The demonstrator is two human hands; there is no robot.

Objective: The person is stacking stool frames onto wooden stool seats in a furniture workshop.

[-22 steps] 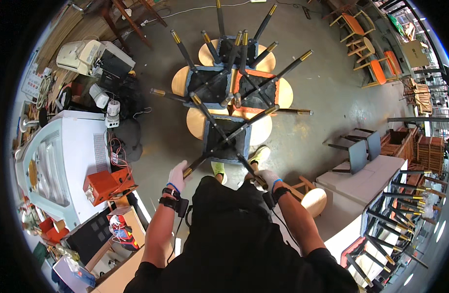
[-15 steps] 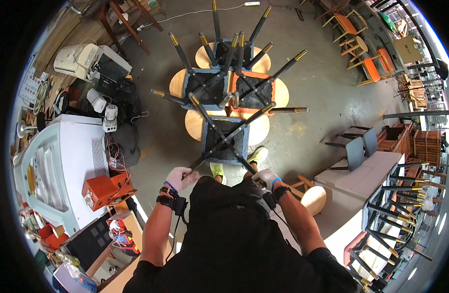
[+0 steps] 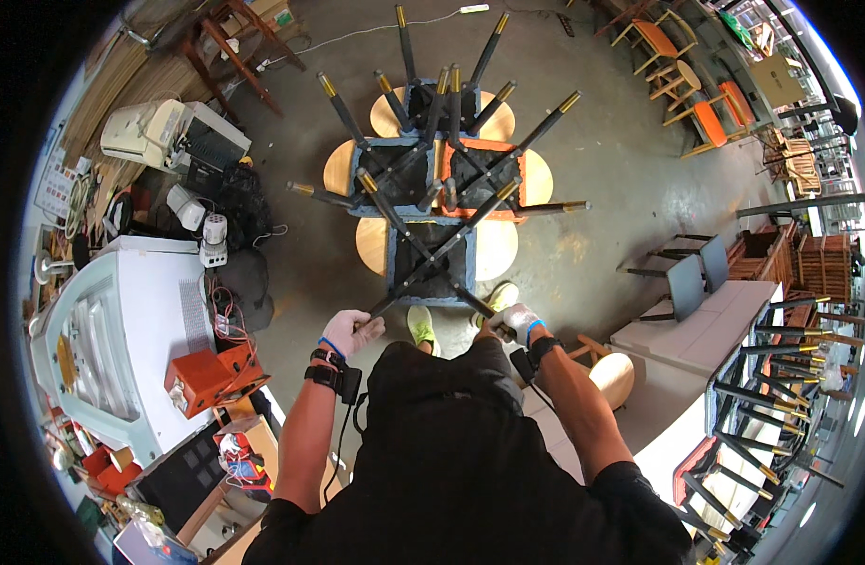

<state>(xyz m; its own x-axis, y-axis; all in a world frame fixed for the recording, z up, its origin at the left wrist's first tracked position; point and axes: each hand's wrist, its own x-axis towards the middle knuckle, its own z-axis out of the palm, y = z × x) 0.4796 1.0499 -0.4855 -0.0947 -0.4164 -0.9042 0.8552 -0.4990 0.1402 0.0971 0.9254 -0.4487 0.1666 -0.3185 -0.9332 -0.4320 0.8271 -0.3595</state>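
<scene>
An upturned stool point(image 3: 431, 262) with a dark underside, blue edging and black legs is in front of me, its legs splayed up and outward. My left hand point(image 3: 353, 332), in a pale glove, is closed at the end of its near left leg. My right hand point(image 3: 515, 322), gloved too, is closed round the end of the near right leg. Rounded light wood pieces point(image 3: 497, 252) stick out from under the stool on both sides. Just beyond it are an orange-edged upturned stool point(image 3: 486, 177) and a blue-edged upturned stool point(image 3: 391, 169), with another behind them.
To my left stand a white cabinet point(image 3: 160, 311) with a curved glass front and an orange-red box point(image 3: 199, 381). A round wooden stool point(image 3: 611, 379) is near my right forearm, by a white table point(image 3: 687, 330) bearing grey chairs. More upturned black-legged stools point(image 3: 762, 405) lie at the far right.
Both hands have moved slightly forward, away from my body, along with the near stool's legs. My feet show more between the stool and me. The whole view has shifted a little.
</scene>
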